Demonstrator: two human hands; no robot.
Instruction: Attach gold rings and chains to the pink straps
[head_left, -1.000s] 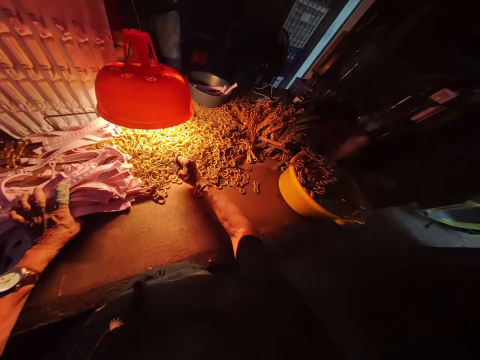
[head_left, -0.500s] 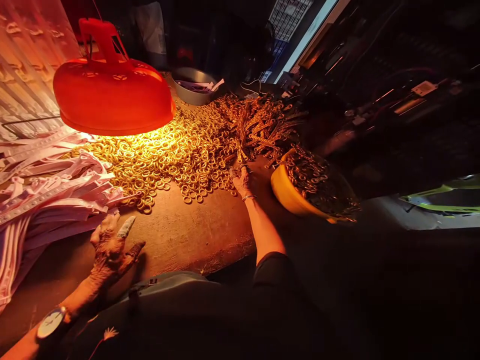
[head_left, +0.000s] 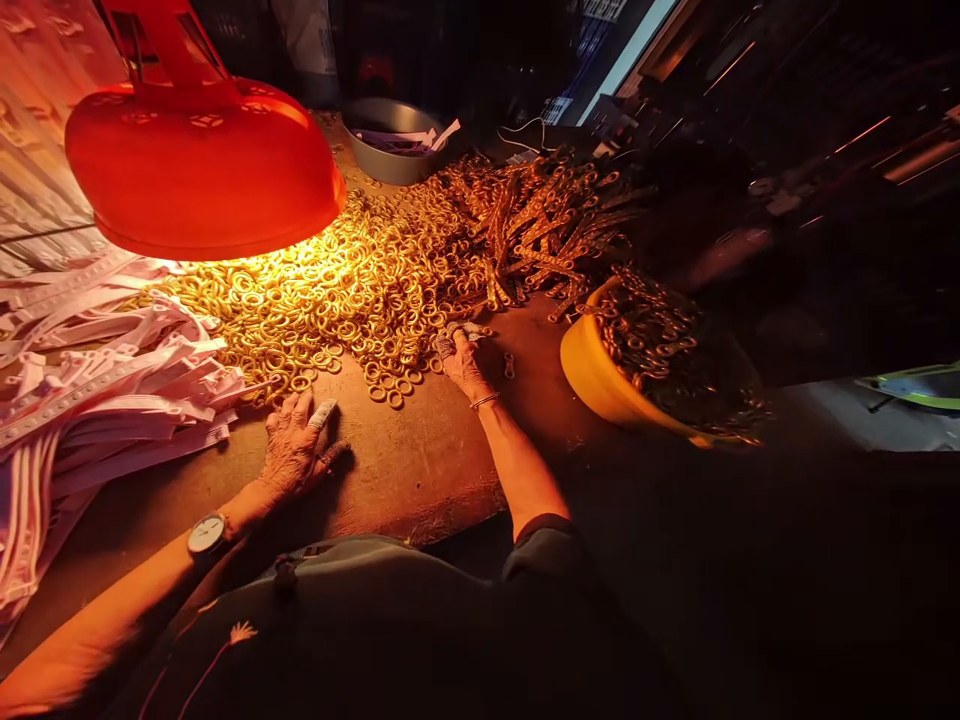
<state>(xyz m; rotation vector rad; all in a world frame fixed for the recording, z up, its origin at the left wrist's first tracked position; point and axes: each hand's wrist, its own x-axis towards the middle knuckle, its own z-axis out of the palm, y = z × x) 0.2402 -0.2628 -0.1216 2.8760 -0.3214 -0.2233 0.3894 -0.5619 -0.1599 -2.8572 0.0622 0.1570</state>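
Observation:
My right hand [head_left: 463, 362] rests at the edge of a large heap of brass rings [head_left: 352, 310], its taped fingertips drawn together. Whether they pinch a ring is hard to tell. My left hand [head_left: 294, 448] lies flat and open on the wooden tabletop [head_left: 405, 480], just short of the heap, with one taped finger and a wristwatch above it. Behind the rings lies a tangled pile of brass link strips [head_left: 540, 230]. A single small metal piece [head_left: 509, 366] sits on the wood to the right of my right hand.
A red lamp shade [head_left: 195, 170] hangs low over the rings. Pale pink plastic strips [head_left: 112, 390] are stacked at the left. A yellow bowl [head_left: 600, 375] holds dark metal links at the right, and a grey metal bowl [head_left: 382, 150] stands at the back.
My left hand has moved up and to the right across the table, close to the rings. My right hand has shifted slightly left. The whole view has tilted and swung.

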